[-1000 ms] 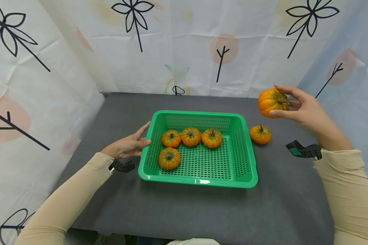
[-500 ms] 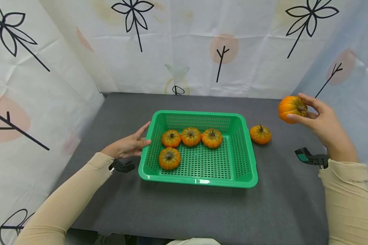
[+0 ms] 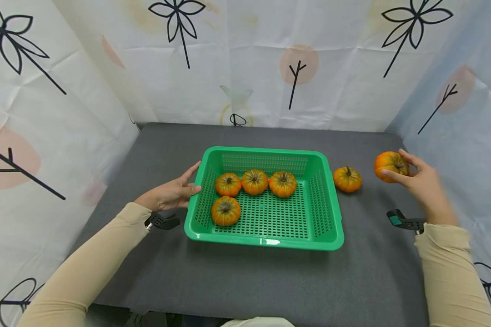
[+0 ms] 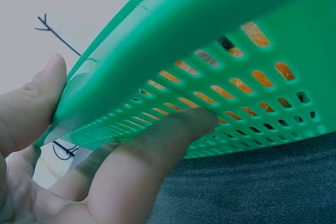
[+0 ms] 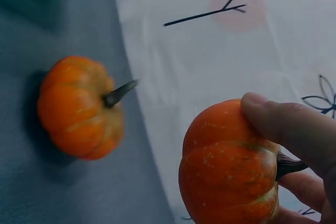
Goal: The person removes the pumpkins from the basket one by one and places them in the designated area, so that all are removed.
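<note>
A small orange pumpkin point(image 3: 390, 166) with a dark stem is held in my right hand point(image 3: 425, 186) at the right of the table. In the right wrist view that pumpkin point(image 5: 228, 166) sits between thumb and fingers, apart from a second pumpkin point(image 5: 79, 108) on the table. My left hand point(image 3: 169, 193) grips the left rim of a green plastic basket point(image 3: 270, 244). In the left wrist view, the thumb lies at the rim and a finger point(image 4: 173, 129) touches the slotted wall from outside. Several pumpkins point(image 3: 255, 182) lie inside the basket, toward its left and back.
The loose pumpkin point(image 3: 347, 179) stands just right of the basket wall, on the dark grey table point(image 3: 262, 281). White cloth point(image 3: 253, 59) with plant drawings hangs behind and along both sides of the table.
My right hand has carried its pumpkin to the right, then lowered it toward the table at the right of the loose pumpkin. Left hand and basket have stayed in place.
</note>
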`<act>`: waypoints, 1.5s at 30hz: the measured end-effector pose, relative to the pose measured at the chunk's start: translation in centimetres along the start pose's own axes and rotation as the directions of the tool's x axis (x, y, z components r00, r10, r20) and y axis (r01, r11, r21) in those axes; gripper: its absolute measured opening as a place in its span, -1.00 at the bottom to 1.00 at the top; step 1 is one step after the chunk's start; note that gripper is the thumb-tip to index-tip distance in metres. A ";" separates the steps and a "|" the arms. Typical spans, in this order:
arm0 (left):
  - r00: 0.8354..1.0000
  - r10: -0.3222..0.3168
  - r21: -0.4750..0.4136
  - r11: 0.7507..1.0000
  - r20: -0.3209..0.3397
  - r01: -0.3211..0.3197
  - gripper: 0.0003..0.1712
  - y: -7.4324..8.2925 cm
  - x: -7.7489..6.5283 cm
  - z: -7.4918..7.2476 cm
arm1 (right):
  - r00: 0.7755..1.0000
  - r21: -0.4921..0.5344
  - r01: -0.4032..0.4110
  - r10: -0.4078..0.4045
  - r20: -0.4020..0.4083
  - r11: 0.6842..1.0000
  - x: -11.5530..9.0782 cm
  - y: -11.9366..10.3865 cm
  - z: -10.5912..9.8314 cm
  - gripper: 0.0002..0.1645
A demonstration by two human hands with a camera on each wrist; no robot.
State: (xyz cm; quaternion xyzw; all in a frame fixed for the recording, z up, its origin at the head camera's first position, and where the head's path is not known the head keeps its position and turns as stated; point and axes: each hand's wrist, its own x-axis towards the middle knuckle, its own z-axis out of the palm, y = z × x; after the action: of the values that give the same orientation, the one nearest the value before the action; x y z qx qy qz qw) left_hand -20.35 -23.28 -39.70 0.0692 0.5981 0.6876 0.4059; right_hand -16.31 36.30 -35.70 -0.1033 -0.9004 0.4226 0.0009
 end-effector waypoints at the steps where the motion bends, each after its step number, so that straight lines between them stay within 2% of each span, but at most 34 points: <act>1: 1.000 -0.001 -0.002 1.000 0.001 0.001 0.04 0.0 0.0 0.0 | 1.000 -0.019 -0.001 0.001 -0.001 1.000 0.2 0.4 0.3 0.00; 5: 1.000 -0.004 -0.006 1.000 0.003 0.004 0.04 0.1 -0.1 0.0 | 1.000 -0.076 -0.005 0.005 -0.003 0.997 0.7 1.7 1.3 0.06; 15: 1.000 -0.005 -0.009 1.000 -0.002 0.005 0.03 0.0 -0.1 0.1 | 0.998 -0.107 -0.059 0.062 0.030 0.992 1.5 4.1 3.2 0.07; 22: 1.000 -0.002 -0.006 1.000 0.003 0.002 0.05 0.1 -0.1 0.1 | 0.997 -0.155 -0.061 0.069 0.046 0.986 1.4 4.6 3.8 0.10; 36: 1.000 -0.011 0.005 1.000 -0.015 0.011 0.04 0.2 -0.2 0.3 | 0.995 -0.138 -0.070 0.078 0.055 0.988 1.9 5.7 4.0 0.10; 45: 1.000 -0.005 0.006 1.000 -0.006 0.006 0.04 0.2 -0.2 0.2 | 0.994 -0.149 -0.039 0.053 0.093 0.988 2.3 5.6 4.0 0.08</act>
State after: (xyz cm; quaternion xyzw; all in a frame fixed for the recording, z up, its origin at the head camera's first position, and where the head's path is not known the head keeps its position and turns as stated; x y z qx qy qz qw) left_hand -20.19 -23.18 -39.41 0.0668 0.6015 0.6849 0.4058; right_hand -17.84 37.13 -42.74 -0.1033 -0.9254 0.3597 -0.0602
